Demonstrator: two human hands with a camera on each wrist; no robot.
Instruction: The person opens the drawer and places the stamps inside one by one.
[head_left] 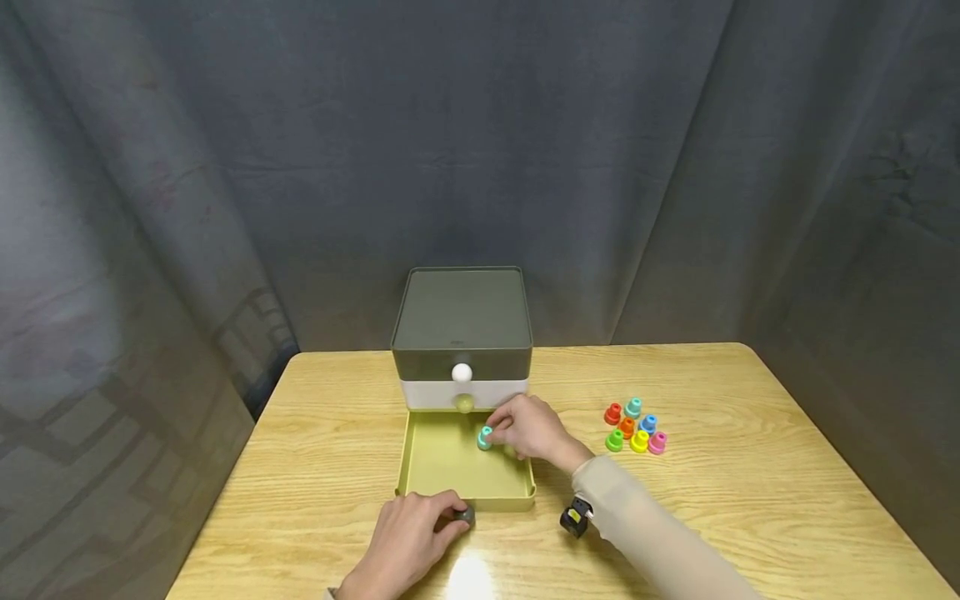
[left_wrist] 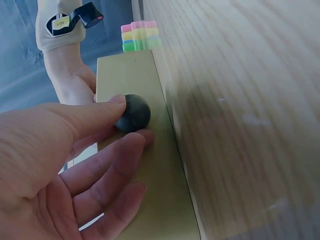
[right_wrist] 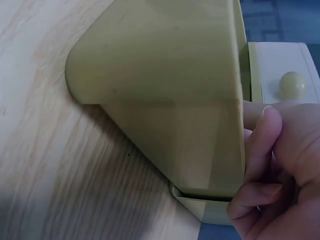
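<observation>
A yellow-green drawer (head_left: pixel 442 471) stands pulled out from the bottom of a small drawer cabinet (head_left: pixel 461 312). My left hand (head_left: pixel 408 535) is at its front and pinches the round dark knob (left_wrist: pixel 136 115) between thumb and fingers. My right hand (head_left: pixel 531 429) reaches over the drawer's right side and pinches a small teal stepped peg (head_left: pixel 483 440) at the fingertips, inside the drawer outline. Whether the peg touches the drawer floor I cannot tell. In the right wrist view the drawer's side wall (right_wrist: pixel 185 145) hides the peg and some fingertips.
Several coloured pegs (head_left: pixel 640 440) of like shape stand grouped on the wooden table (head_left: pixel 720 500), right of the cabinet. Above the open drawer are a white drawer (head_left: pixel 495 392) with a yellow-green knob and a dark grey one with a white knob. Grey curtains (head_left: pixel 465 150) hang behind.
</observation>
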